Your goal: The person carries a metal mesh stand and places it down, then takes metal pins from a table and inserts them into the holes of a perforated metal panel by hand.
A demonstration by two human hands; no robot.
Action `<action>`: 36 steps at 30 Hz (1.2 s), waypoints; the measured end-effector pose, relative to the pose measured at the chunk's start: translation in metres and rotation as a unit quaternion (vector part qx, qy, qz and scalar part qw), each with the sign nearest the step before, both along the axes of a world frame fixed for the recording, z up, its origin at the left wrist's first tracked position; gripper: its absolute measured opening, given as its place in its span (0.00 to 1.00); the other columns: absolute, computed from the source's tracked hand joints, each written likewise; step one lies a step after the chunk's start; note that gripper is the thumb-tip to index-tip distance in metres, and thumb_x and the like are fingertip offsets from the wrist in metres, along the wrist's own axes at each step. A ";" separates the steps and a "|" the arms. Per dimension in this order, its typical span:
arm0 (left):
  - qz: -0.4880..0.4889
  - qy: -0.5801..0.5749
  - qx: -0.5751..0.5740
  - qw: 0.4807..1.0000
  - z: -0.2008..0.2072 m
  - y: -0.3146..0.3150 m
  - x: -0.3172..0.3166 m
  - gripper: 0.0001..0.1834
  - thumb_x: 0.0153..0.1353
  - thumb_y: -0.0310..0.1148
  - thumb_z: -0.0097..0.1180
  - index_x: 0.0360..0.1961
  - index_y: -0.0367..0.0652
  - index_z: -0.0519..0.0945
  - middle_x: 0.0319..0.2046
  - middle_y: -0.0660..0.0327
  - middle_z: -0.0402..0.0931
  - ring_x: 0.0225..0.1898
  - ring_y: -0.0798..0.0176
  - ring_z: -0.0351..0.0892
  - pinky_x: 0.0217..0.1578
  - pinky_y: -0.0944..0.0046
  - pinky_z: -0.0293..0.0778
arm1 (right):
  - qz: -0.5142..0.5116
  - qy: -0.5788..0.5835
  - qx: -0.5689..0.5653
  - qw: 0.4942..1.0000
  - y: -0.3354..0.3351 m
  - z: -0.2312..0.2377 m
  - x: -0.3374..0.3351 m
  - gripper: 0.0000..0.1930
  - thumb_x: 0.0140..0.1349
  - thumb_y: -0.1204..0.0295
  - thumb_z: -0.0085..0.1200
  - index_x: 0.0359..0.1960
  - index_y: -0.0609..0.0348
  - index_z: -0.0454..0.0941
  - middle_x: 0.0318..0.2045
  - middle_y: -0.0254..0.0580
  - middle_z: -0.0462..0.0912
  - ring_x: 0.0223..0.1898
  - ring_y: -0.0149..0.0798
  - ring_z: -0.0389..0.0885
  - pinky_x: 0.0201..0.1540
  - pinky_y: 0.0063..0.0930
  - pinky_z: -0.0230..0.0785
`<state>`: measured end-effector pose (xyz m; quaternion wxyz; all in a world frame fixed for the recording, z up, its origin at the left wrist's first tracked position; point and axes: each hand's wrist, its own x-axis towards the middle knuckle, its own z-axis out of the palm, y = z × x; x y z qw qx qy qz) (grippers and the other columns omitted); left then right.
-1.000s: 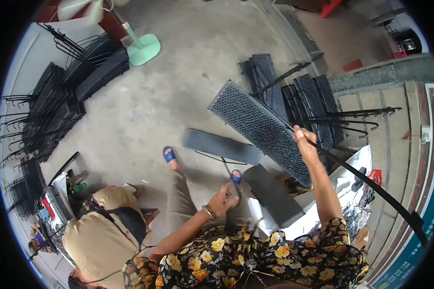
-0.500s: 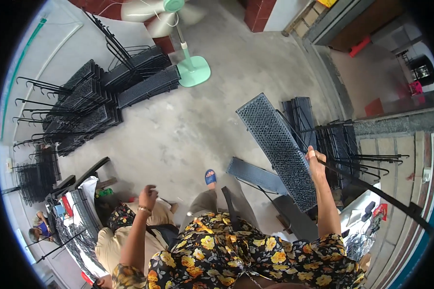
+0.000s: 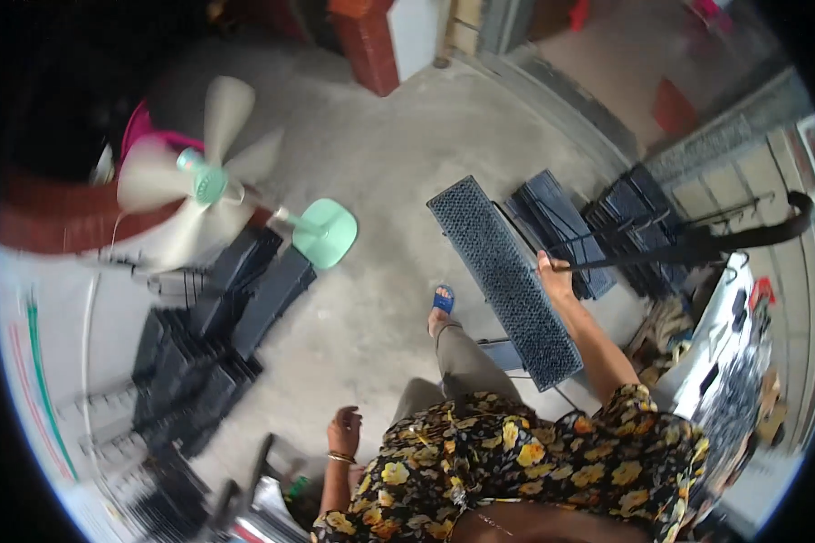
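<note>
My right hand (image 3: 553,276) is closed on a thin black rod at the side of a long black mesh rack (image 3: 507,281). The rack hangs tilted above the floor, its honeycomb-textured face towards me. A long black bar with a bent end (image 3: 743,233) stretches from beside that hand to the right. Lower left, my left hand (image 3: 344,423) is held in the air with loosely bent fingers and nothing in it. Partly hidden under the held rack, another flat panel (image 3: 501,355) lies on the floor.
Two stacks of similar racks, a nearer (image 3: 561,226) and a farther one (image 3: 638,231), stand to the right. More stacked racks (image 3: 267,303) are at left, beside a spinning green fan's base (image 3: 326,233). Silvery sheeting (image 3: 724,362) lies at lower right. My blue slipper (image 3: 443,298) is ahead.
My view has turned and moved forward, and my body has stepped ahead. The held rack has come along in my right hand, which now sits closer to the right-hand stacks. My left hand has lowered.
</note>
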<state>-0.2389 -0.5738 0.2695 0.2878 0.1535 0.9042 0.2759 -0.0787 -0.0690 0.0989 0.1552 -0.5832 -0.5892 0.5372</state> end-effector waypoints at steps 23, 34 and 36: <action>-0.361 -0.047 0.214 0.906 0.082 0.581 -0.050 0.25 0.55 0.25 0.57 0.55 0.36 0.66 0.47 0.53 0.71 0.46 0.63 0.73 0.45 0.64 0.71 | -0.378 0.002 0.015 0.926 0.226 0.025 -0.027 0.24 0.55 0.55 0.59 0.16 0.66 0.72 0.17 0.58 0.75 0.19 0.50 0.72 0.27 0.41 0.66; -0.457 -0.324 0.440 0.702 0.115 0.755 0.071 0.16 0.65 0.40 0.47 0.27 0.37 0.74 0.23 0.64 0.71 0.24 0.72 0.69 0.27 0.72 0.65 | -0.417 -0.043 -0.075 0.905 0.178 0.014 -0.044 0.24 0.56 0.53 0.56 0.22 0.68 0.73 0.23 0.61 0.76 0.25 0.55 0.76 0.31 0.43 0.66; -0.462 -0.372 0.455 0.664 0.124 0.759 0.060 0.18 0.66 0.40 0.43 0.24 0.39 0.72 0.21 0.64 0.67 0.20 0.73 0.63 0.22 0.73 0.60 | -0.420 -0.031 -0.070 0.904 0.174 0.013 -0.052 0.24 0.57 0.53 0.55 0.23 0.68 0.71 0.22 0.61 0.76 0.24 0.55 0.75 0.31 0.44 0.66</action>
